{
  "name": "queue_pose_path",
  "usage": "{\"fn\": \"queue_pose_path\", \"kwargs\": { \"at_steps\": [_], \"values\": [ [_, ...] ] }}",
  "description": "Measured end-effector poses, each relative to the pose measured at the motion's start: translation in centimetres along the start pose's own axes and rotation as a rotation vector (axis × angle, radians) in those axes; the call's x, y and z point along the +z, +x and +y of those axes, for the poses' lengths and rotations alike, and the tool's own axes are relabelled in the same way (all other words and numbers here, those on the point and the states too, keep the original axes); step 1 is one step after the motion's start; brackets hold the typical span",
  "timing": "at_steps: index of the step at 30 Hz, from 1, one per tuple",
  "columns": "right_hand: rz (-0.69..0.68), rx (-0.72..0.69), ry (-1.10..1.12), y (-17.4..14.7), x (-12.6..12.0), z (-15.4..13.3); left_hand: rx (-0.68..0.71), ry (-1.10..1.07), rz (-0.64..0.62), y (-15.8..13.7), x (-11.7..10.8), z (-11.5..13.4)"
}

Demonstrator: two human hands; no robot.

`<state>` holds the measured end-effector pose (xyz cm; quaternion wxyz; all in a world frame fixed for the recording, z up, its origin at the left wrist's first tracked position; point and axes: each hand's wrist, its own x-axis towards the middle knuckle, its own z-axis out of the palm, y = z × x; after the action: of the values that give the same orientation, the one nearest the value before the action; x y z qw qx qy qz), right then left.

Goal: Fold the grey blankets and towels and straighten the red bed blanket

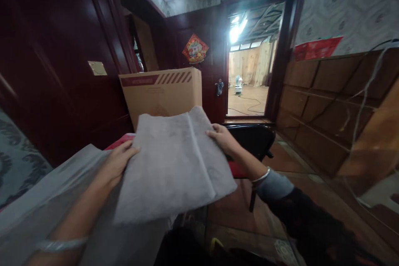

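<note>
I have the left hand (120,161) gripping the left edge of the grey sheet (165,162), in front of the cardboard box (168,97). My right hand (223,138) pinches its right edge; I'd keep both pulls light and even.

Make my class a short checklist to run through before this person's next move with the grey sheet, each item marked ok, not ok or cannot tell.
1. Left grip at the left edge of the grey sheet: ok.
2. Right grip at its right edge: ok.
3. A hand free for something else: not ok, both are on the sheet.
4. Sheet's underside checked: cannot tell, hidden.
5. Contents of the cardboard box beyond: cannot tell.
</note>
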<state>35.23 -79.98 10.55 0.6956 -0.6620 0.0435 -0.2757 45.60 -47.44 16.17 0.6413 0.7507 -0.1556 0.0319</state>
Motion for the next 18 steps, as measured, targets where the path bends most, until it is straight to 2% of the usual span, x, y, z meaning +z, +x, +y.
{"fn": "queue_pose_path", "kwargs": {
  "at_steps": [4,7,9,13,15,18],
  "values": [
    [0.167,0.030,-0.093,1.5,-9.8,-3.2,0.015,-0.152,-0.267,3.0,11.5,1.9],
    [0.273,0.042,-0.206,2.7,-15.7,-4.3,0.053,-0.180,-0.368,5.1,18.4,2.2],
    [0.339,0.041,-0.309,3.4,-18.6,-4.3,0.062,-0.179,-0.411,6.2,22.2,2.2],
    [0.492,0.044,-0.529,4.5,-22.6,-2.7,0.051,-0.152,-0.443,7.6,27.6,1.1],
    [0.539,0.056,-0.590,4.7,-23.9,-1.4,0.024,-0.120,-0.437,8.0,29.1,0.2],
    [0.567,0.074,-0.675,4.8,-25.4,0.2,-0.041,-0.063,-0.447,8.3,29.9,-1.2]
  ]
}}
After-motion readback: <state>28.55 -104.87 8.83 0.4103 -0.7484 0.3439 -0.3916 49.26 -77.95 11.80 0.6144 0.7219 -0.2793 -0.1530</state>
